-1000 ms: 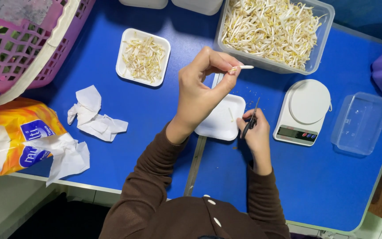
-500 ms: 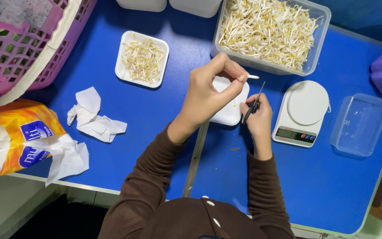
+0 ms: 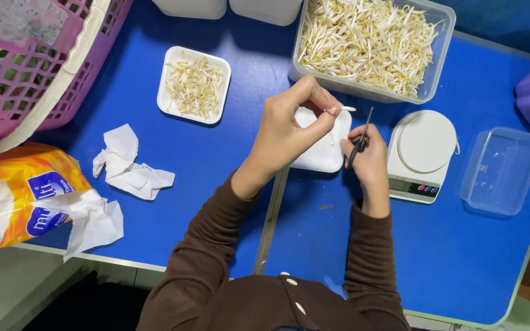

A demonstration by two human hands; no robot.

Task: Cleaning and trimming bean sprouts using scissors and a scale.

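A person's left hand [image 3: 289,132] pinches a single pale bean sprout [image 3: 340,110] over a small white square tray [image 3: 323,156] on the blue counter [image 3: 228,159], while the right hand [image 3: 369,153] is closed around small black scissors [image 3: 360,138], blades just beside the sprout's tip. Trimming appears under way; a clean snip calls for steadying the thin, limp stem. Behind them, a clear plastic tub [image 3: 440,55] holds tangled sprouts.

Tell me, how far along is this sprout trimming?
Early, it seems. Done: a small tray holds some trimmed bits. In hand: the left hand pinches one sprout over a nearly bare white tray; the right hand holds scissors. Left: the big tub looks full.
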